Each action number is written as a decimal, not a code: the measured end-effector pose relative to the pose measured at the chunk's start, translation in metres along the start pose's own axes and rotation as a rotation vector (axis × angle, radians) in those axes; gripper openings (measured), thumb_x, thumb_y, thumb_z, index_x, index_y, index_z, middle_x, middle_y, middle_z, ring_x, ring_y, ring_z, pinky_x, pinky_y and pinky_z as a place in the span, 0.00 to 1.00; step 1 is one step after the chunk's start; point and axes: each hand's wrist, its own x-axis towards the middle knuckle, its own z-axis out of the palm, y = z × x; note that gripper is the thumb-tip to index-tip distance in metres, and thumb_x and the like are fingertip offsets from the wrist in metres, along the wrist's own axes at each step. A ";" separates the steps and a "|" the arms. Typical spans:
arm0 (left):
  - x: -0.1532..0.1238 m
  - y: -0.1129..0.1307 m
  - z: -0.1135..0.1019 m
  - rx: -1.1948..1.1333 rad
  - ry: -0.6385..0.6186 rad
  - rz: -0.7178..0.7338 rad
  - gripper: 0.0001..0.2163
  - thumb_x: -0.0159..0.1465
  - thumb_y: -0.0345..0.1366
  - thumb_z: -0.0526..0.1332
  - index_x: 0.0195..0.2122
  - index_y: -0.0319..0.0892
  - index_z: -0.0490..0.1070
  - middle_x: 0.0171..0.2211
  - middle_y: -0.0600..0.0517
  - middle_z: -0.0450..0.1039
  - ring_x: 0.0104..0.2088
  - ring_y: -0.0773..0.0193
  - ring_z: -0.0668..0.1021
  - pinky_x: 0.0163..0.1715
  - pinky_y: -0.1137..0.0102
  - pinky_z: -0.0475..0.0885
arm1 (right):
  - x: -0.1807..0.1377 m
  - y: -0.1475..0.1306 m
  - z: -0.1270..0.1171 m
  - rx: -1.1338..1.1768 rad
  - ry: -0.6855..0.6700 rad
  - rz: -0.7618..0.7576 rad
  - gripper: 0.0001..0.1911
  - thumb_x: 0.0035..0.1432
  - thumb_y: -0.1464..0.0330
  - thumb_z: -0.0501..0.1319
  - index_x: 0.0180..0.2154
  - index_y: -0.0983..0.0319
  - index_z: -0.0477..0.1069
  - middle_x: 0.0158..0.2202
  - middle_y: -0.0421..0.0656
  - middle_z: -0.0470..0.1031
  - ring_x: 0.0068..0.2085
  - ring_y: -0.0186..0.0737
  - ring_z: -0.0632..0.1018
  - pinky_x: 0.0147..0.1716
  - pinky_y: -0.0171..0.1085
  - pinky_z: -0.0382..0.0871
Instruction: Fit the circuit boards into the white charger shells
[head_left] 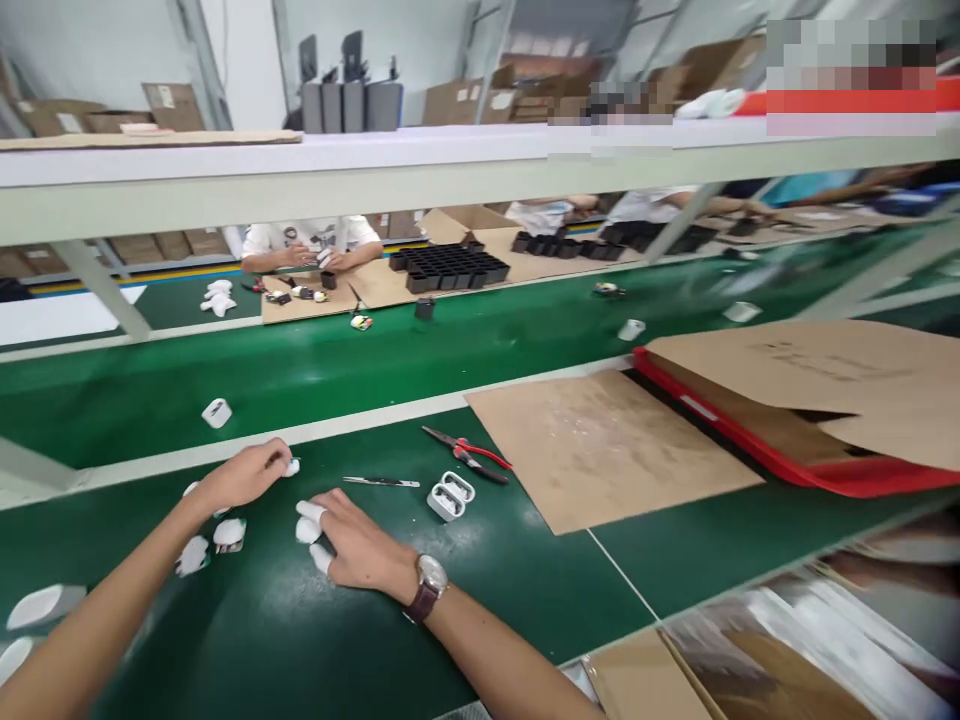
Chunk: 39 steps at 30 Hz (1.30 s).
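Observation:
My left hand [251, 475] is near the belt-side edge of the green bench, its fingers closed in a pinch. A small white bit shows at its fingertips; whether it is a part or a finger cot is unclear. My right hand [367, 545], in white finger cots and with a watch [430, 585] on the wrist, curls its fingers around a rounded white shape [307, 530] I cannot identify. Below my left hand lie small white pieces with circuit parts [229, 534]. Beyond my right hand are tweezers [381, 482], an open white earbud case [450, 496] and red-handled pliers [469, 455].
A cardboard sheet [600, 450] and a red tray [832, 480] with cardboard on it occupy the right. Behind the bench runs a green conveyor belt [495, 355] carrying a white case [217, 412]. Across it, a person [311, 245] works beside black trays [450, 266]. A shelf [420, 170] crosses above.

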 end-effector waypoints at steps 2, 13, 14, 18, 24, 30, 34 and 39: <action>-0.019 0.008 0.005 -0.013 -0.045 -0.022 0.18 0.74 0.48 0.48 0.43 0.45 0.74 0.38 0.51 0.80 0.36 0.59 0.81 0.37 0.69 0.73 | -0.003 0.003 -0.004 0.069 -0.029 -0.013 0.33 0.58 0.79 0.59 0.65 0.62 0.62 0.59 0.52 0.71 0.60 0.49 0.72 0.60 0.48 0.71; -0.045 0.009 0.001 0.218 0.276 -0.269 0.16 0.73 0.47 0.56 0.40 0.41 0.77 0.39 0.43 0.79 0.38 0.51 0.81 0.38 0.64 0.71 | -0.013 -0.020 0.001 -0.404 0.019 0.107 0.12 0.67 0.71 0.59 0.51 0.64 0.73 0.51 0.54 0.73 0.50 0.54 0.76 0.51 0.54 0.76; -0.054 0.010 -0.009 0.222 0.324 -0.276 0.16 0.74 0.47 0.55 0.44 0.42 0.77 0.41 0.43 0.78 0.38 0.53 0.81 0.39 0.64 0.71 | -0.014 -0.022 0.005 -0.466 0.012 0.108 0.09 0.68 0.69 0.60 0.47 0.64 0.75 0.47 0.53 0.74 0.47 0.54 0.76 0.48 0.54 0.77; -0.121 0.001 -0.060 0.171 0.713 -0.259 0.17 0.74 0.50 0.56 0.49 0.44 0.77 0.41 0.48 0.78 0.34 0.61 0.78 0.40 0.68 0.73 | -0.023 -0.012 0.017 -0.536 -0.013 -0.005 0.10 0.65 0.76 0.58 0.44 0.65 0.76 0.46 0.54 0.75 0.45 0.53 0.76 0.48 0.51 0.76; -0.250 -0.032 -0.075 0.401 0.909 -0.576 0.19 0.70 0.54 0.59 0.38 0.43 0.80 0.39 0.46 0.79 0.37 0.55 0.78 0.41 0.63 0.74 | -0.033 0.004 0.035 -0.648 0.069 -0.086 0.23 0.64 0.80 0.51 0.56 0.68 0.73 0.61 0.61 0.72 0.56 0.59 0.74 0.51 0.53 0.74; -0.288 -0.068 -0.005 0.538 0.593 -0.654 0.24 0.67 0.58 0.57 0.34 0.44 0.82 0.53 0.37 0.76 0.56 0.35 0.74 0.53 0.45 0.73 | -0.035 -0.013 0.040 -0.585 0.056 -0.006 0.22 0.73 0.71 0.51 0.64 0.68 0.67 0.66 0.64 0.67 0.60 0.62 0.74 0.55 0.59 0.72; -0.259 -0.054 -0.001 0.386 0.665 -0.526 0.22 0.70 0.54 0.53 0.35 0.46 0.80 0.54 0.41 0.75 0.50 0.44 0.80 0.50 0.51 0.77 | -0.037 -0.010 0.032 -0.371 0.062 0.067 0.26 0.74 0.67 0.53 0.70 0.62 0.58 0.68 0.59 0.65 0.65 0.60 0.70 0.59 0.61 0.70; -0.186 0.010 0.010 0.058 0.578 -0.034 0.13 0.71 0.47 0.58 0.39 0.49 0.80 0.59 0.47 0.73 0.56 0.53 0.80 0.56 0.61 0.77 | -0.034 -0.016 0.014 -0.252 0.043 0.133 0.26 0.73 0.70 0.54 0.69 0.57 0.59 0.66 0.55 0.67 0.65 0.55 0.68 0.60 0.57 0.68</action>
